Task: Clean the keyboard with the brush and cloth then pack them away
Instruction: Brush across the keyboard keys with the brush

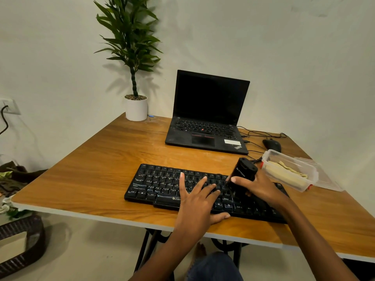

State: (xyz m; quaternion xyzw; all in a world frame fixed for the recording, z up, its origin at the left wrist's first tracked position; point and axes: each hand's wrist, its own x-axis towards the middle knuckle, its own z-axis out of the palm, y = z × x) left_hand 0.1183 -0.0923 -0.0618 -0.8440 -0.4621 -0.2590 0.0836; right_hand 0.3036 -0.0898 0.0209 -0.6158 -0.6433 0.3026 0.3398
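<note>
A black keyboard (pixel 160 183) lies near the front edge of the wooden table (pixel 97 159). My left hand (pixel 196 201) rests flat on its middle keys with fingers spread and straight. My right hand (pixel 257 185) grips a chunky black brush (pixel 243 175) by its body and holds its lower end down on the keys at the keyboard's right part. A pale yellow cloth (pixel 284 171) lies folded inside a clear plastic box (pixel 292 157) just right of the keyboard.
An open black laptop (pixel 209 118) stands behind the keyboard, with cables and a black mouse (pixel 272 145) to its right. The box's clear lid (pixel 328 179) lies beside the box. A potted plant (pixel 136 106) stands at the back left corner.
</note>
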